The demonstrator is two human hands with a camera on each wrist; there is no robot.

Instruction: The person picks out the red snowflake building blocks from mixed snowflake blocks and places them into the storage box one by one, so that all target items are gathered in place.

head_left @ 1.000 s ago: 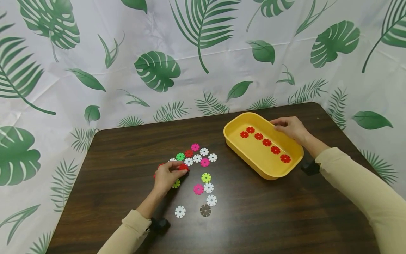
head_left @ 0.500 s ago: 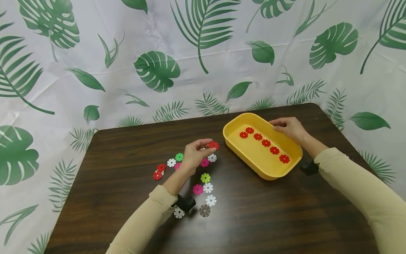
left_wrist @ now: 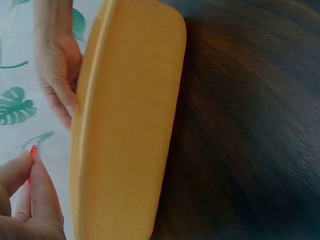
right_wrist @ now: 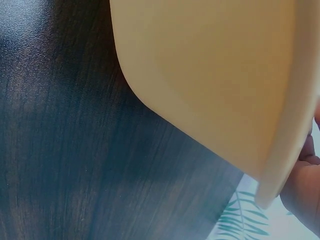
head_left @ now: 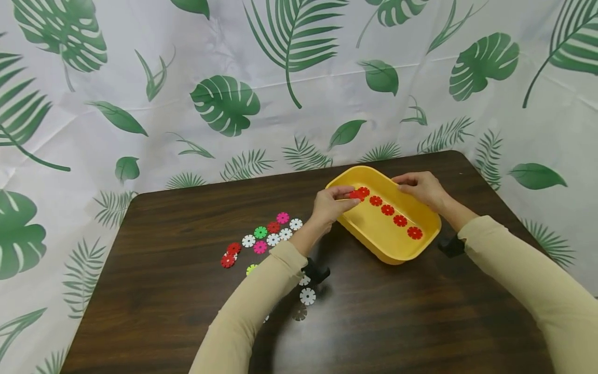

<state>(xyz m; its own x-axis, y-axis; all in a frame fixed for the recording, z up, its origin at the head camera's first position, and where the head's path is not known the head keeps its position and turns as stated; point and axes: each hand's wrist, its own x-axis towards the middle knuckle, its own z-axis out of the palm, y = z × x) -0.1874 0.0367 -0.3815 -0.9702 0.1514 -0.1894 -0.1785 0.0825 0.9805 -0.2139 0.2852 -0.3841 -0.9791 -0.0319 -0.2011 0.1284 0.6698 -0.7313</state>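
You have a red disc (left_wrist: 34, 151) in your left hand (head_left: 328, 206), its grip clamped on the disc between thumb and fingertips. From the head view it sits over the left end of the yellow tub (head_left: 363, 240); how high above the tub's floor, you cannot tell. Your right hand (head_left: 422, 189) has its grip clamped on the tub's far rim, which seems to steady it.

Other red discs (head_left: 390, 210) lie in a slanting row inside, and you see no other colour there, so the step in hand looks like adding one more red disc to them. The next move calls for lowering it to a bare patch of the tub's floor, then parting thumb and fingers. Let go right above the row's end and it could land overlapping a neighbour.

For the pick after that, the likely candidates lie on the tabletop (head_left: 163, 259): a pair of red discs (head_left: 234, 247) partly covering a white one, and a darker red disc (head_left: 273, 224) between the green disc (head_left: 260, 228) and a pink disc (head_left: 282, 214). Your left sleeve (head_left: 261, 291) hides part of the scatter.
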